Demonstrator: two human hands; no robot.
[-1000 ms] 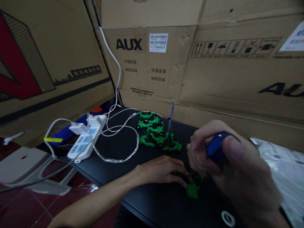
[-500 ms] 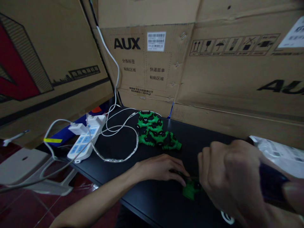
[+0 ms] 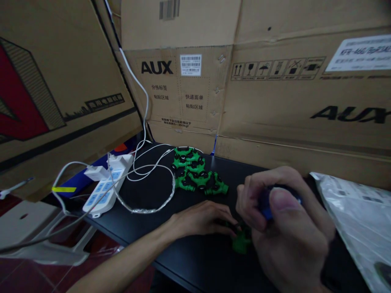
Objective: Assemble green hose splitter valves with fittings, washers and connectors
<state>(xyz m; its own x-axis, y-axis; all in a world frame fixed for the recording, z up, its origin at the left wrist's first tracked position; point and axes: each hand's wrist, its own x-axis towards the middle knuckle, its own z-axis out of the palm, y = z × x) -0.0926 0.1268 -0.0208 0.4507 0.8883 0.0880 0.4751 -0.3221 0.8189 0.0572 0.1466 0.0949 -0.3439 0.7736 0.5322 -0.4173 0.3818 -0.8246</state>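
Note:
A green Y-shaped hose splitter with black parts lies on the black table, partly covered by my hands. My left hand is closed around its left side, fingers and thumb pinching it against the tabletop. Just above and to the right, my right hand grips the blue handle of what looks like a screwdriver, thumb resting over the handle end. The tool's tip is hidden behind the fingers. Farther back sits a group of several similar green splitters with black levers.
A white power strip with plugged-in chargers and looping white cables occupies the table's left. Cardboard boxes wall the back and left. At the right lies a clear plastic package. A pale stool stands below on the left.
My right hand has turned over around the blue handle, so the thumb now shows on it. The left hand keeps its hold on the splitter. The view has shifted slightly right and up.

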